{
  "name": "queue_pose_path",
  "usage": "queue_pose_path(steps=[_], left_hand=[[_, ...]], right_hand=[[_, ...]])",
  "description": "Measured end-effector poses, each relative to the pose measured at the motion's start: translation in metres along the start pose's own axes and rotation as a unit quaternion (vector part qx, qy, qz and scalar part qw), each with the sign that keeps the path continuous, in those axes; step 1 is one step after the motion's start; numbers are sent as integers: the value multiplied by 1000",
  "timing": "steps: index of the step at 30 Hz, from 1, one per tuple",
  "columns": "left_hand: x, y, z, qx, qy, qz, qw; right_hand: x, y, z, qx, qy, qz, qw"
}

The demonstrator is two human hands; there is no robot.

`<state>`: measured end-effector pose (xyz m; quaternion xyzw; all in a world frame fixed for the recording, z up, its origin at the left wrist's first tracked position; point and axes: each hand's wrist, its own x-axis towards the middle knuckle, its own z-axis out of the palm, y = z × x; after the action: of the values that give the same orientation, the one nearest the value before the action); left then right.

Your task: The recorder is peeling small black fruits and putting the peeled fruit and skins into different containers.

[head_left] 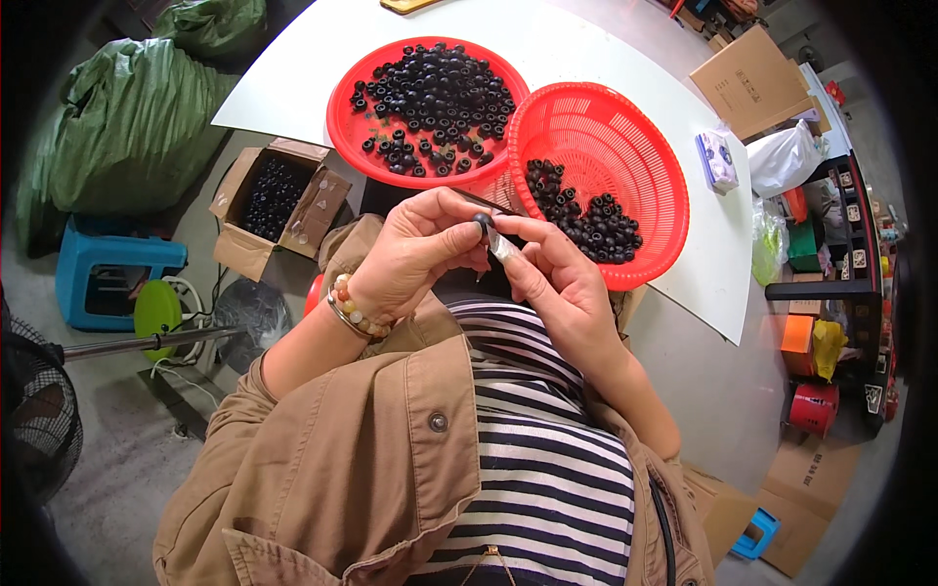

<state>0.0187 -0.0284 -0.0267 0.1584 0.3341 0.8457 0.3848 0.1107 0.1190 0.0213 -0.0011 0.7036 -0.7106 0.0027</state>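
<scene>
My left hand (418, 239), wearing a beaded bracelet (354, 311) and a bangle, pinches a small black round piece (482, 221) between thumb and fingertips. Close against it, my right hand (562, 278) grips a slim tool with a white-wrapped handle (503, 245); its tip is too small to make out. Both hands meet in front of my chest, just short of the table edge. Beyond them, a shallow red tray (341, 146) holds many black bead-like pieces (440, 88) with holes. To its right, a tilted red mesh basket (625, 137) holds more such pieces (596, 230).
Both red containers stand on a white table (576, 54). At left, an open carton (233, 249) of black pieces sits near a blue stool (112, 259), green sacks (127, 127) and a fan (44, 400). A tissue pack (717, 161) lies at the table's right edge, beside a cluttered shelf (816, 291).
</scene>
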Motion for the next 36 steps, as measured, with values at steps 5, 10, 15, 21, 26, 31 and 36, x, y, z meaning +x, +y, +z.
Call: queue_pose_path(steps=[5,10,15,21,26,31,36], left_hand=[[0,-1,-1,4,0,2,1000],[0,-1,1,4,1,14,1000],[0,-1,0,8,0,12,1000],[0,0,1,7,4,8,1000],[0,0,2,12,4,7,1000],[0,-1,1,10,13,6,1000],[0,-2,2,11,23,9,1000]], right_hand=[[-1,0,0,-19,4,-4,1000],[-1,2,0,-20,10,-11,1000],[-2,-1,-3,-15,-5,0,1000],[-2,-1,-4,-17,-6,-4,1000],[-2,0,-5,-25,-4,-2,1000],[-2,-1,-3,-19,1,-1,1000],[-2,0,-4,-20,-5,1,1000]])
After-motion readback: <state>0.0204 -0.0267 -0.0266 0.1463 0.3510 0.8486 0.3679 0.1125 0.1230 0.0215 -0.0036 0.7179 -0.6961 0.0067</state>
